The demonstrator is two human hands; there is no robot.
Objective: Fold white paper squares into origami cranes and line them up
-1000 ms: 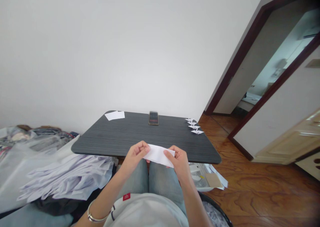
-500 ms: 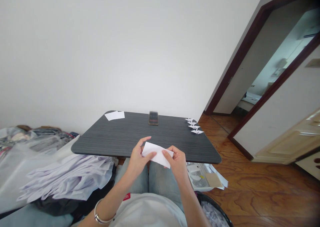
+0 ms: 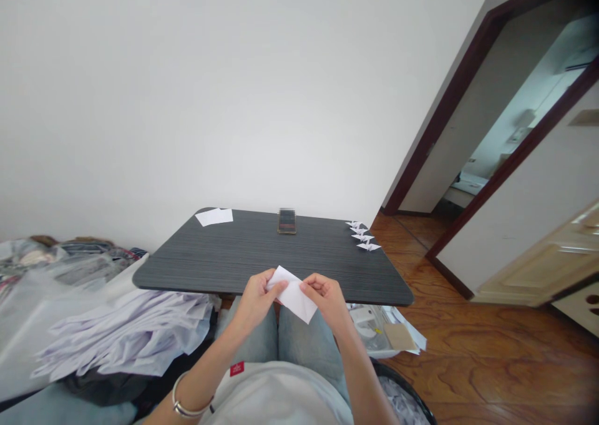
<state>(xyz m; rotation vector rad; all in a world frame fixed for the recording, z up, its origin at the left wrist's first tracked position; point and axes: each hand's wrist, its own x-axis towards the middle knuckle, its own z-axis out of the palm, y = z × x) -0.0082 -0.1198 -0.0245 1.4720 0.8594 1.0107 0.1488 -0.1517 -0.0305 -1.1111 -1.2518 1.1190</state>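
A folded piece of white paper [image 3: 296, 299] is held up over the near edge of the dark table [image 3: 224, 256], above my lap. My left hand [image 3: 258, 294] pinches its left side, thumb on top and fingers behind. On the paper's upper right edge, the thumb and fingers of my right hand [image 3: 324, 293] are closed. A crease shows across the paper's face. Along the table's right edge stand several white folded paper cranes [image 3: 363, 237] in a row. White paper sheets [image 3: 214, 216] lie at the far left corner.
A phone-like device [image 3: 287, 221] stands at the table's back edge by the wall. White cloth [image 3: 131, 331] is heaped to the left. Under the table's right side sits a box of odds and ends [image 3: 374, 328], with a dark bin [image 3: 402, 400] nearer me.
The paper has turned clockwise, its lower corner now pointing further down. My left index finger, earlier stretched out, has curled in behind the paper. My right hand grips nearer the upper edge.
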